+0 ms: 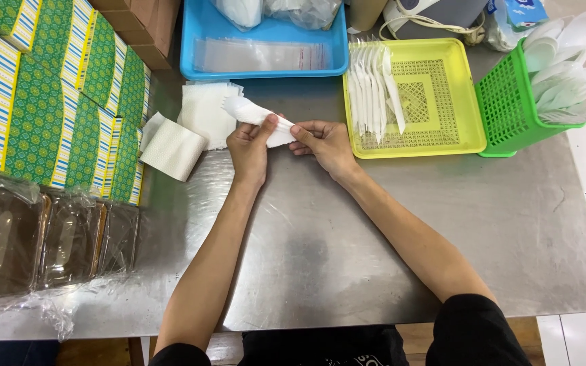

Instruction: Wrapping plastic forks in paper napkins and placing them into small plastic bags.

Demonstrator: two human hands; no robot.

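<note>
White plastic spoon rolled in a napkin

Both hands pinch the bundle closed; its long axis runs from four toward ten o'clock, spoon bowl beyond the left hand.

Whatever the white napkin is wrapped around stays out of sight; only a rounded white tip pokes out at its far left end, and the left hand and right hand cover the rest. The green patterned boxes run off the left and far edges. The clear plastic containers are cut at the left, their contents lost under glare. The blue tray is cropped at the far edge, its bags shapeless. The grey device beyond the yellow tray is mostly cut off.
</note>
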